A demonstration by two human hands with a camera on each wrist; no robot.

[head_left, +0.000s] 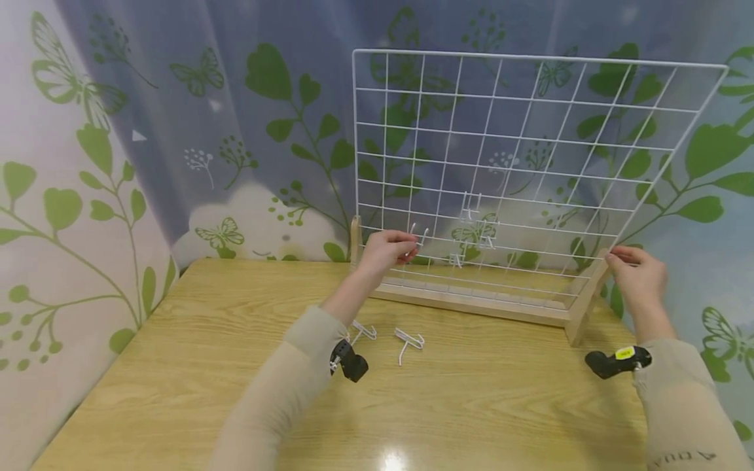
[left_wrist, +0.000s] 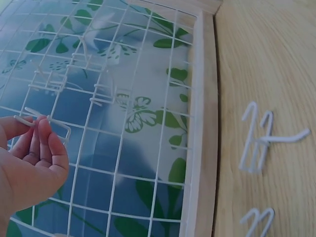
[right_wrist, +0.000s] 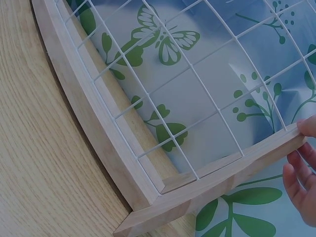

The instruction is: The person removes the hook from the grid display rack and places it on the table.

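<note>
My left hand (head_left: 384,255) pinches a white wire hook (left_wrist: 67,129) between thumb and fingers, right at the lower left part of a white wire grid panel (head_left: 530,57). The hook's prongs (head_left: 425,234) point up past the fingertips. On the right, my right hand (head_left: 642,278) grips the top of the wooden side post (right_wrist: 237,170) of the stand, thumb on one face and fingers on the other. Three white hooks hang on the grid near its lower middle: an upper one (head_left: 469,212), one to the right (head_left: 487,242) and a lower one (head_left: 456,260).
Two more white hooks, one (head_left: 408,340) and another partly behind the left sleeve (head_left: 363,331), lie on the wooden table (head_left: 501,405). The stand's wooden base bar (head_left: 471,303) runs along the table's back. A leaf-patterned curtain (head_left: 235,163) hangs behind.
</note>
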